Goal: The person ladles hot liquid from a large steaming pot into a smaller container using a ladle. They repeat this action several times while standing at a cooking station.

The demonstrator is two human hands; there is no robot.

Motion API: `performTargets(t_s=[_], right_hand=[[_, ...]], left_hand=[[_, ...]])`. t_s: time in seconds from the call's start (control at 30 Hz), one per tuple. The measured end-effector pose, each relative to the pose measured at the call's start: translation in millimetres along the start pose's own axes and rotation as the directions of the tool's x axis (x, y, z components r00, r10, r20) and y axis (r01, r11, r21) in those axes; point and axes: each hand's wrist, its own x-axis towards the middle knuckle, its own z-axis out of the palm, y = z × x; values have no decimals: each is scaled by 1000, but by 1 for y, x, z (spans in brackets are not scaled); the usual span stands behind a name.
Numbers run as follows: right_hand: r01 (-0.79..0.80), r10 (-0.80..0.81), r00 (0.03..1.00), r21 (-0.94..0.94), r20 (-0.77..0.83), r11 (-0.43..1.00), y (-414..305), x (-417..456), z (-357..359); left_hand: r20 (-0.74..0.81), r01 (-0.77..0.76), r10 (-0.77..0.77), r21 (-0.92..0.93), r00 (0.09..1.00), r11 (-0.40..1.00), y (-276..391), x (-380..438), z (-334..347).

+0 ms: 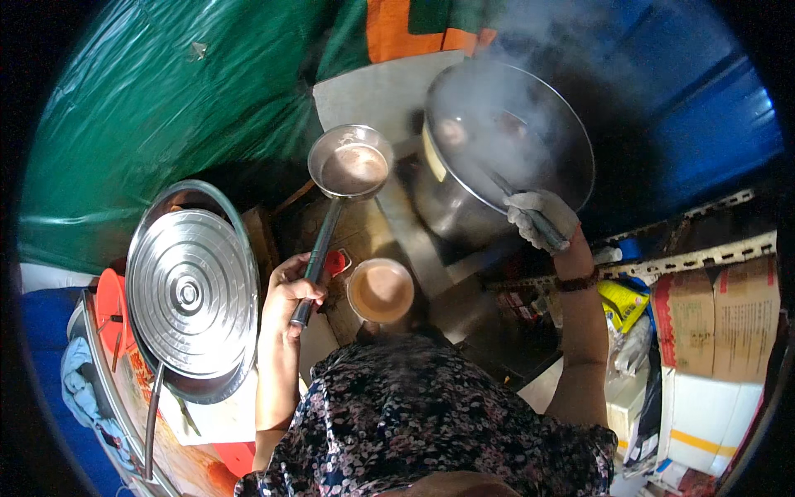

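Note:
My left hand point(295, 289) is closed round the dark handle of a metal ladle point(351, 163), whose deep bowl holds brownish liquid. On my right hand point(541, 220) is a pale glove, and it grips a dark handle that reaches over the rim of a large metal pot point(475, 214). Thick steam hides the handle's far end and most of the pot's contents. Between my arms, close to my body, a round container point(381, 291) holds more brownish liquid.
A ridged metal lid point(189, 292) rests on a large basin at the left. Green tarpaulin point(186, 124) and blue sheeting point(702, 143) hang around. Below the slotted metal bar point(714, 253) at the right are cardboard boxes point(714, 326) and a yellow packet point(624, 304). A red plastic stool-like item point(112, 310) stands far left.

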Motion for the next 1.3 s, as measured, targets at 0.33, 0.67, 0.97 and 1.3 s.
performTargets(t_s=[0.33, 0.67, 0.97, 1.3], right_hand=[[489, -510, 849, -578, 141, 653, 3, -99, 52], [104, -176, 968, -352, -179, 930, 25, -180, 152], [-102, 40, 978, -302, -207, 948, 87, -195, 181], [91, -495, 867, -958, -57, 270, 210, -213, 151]], left_hand=[[209, 111, -111, 11, 972, 994, -15, 18, -16], [264, 183, -198, 81, 944, 980, -35, 12, -38], [165, 222, -242, 133, 956, 966, -66, -17, -43], [185, 165, -175, 65, 967, 984, -126, -79, -57]])
